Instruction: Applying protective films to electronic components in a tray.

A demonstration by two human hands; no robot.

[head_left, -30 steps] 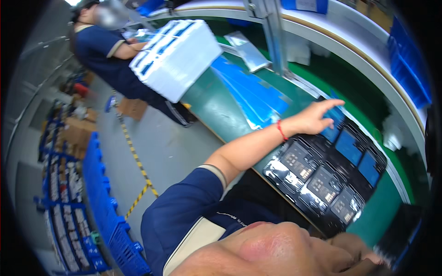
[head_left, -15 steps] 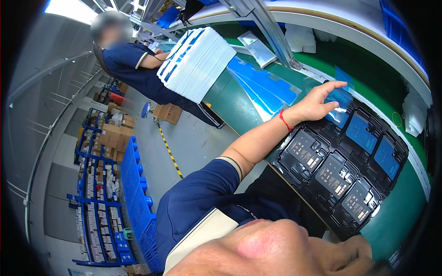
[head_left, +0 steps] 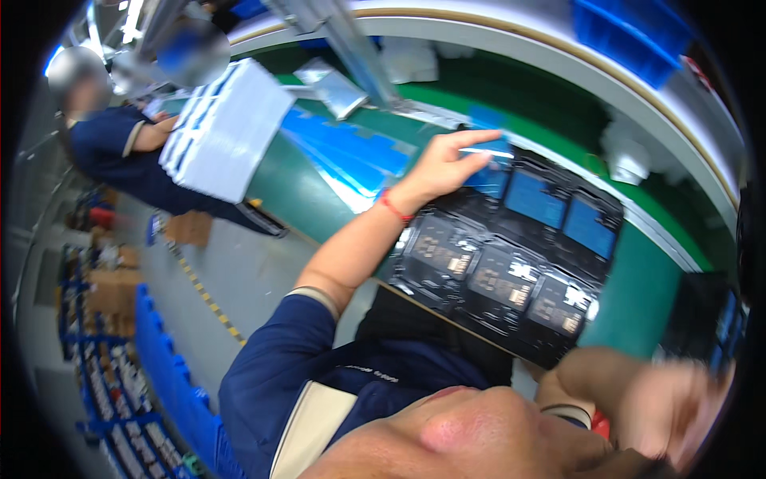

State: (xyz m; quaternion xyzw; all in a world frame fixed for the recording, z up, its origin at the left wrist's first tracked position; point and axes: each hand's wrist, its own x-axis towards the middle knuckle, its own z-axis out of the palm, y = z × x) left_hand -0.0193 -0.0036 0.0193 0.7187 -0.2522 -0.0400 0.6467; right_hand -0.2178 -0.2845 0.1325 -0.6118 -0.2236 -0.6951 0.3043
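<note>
Head view: green workbench [head_left: 638, 275] carries black compartmented tray [head_left: 495, 323], dark units [head_left: 503, 275] in its near row. Right hand [head_left: 670, 407] is blurred at lower right, finger state can't be told; left hand [head_left: 448, 168] is over the tray's far-left compartment, thumb and index slightly apart at the blue film [head_left: 488, 185] there, can't tell whether they pinch it.

Tray [head_left: 550, 342], one: black, glossy, moulded with recesses in two rows; lies flat, right of centre in the frame, long sides slanting down to the right. Dark units [head_left: 503, 281], three: flat, rectangular, pale-printed, seated in the lower row. Blue-faced panels [head_left: 535, 199], two: upper row, middle and right. Blue film [head_left: 496, 148], one: translucent, glare-streaked, at the upper-left recess.
</note>
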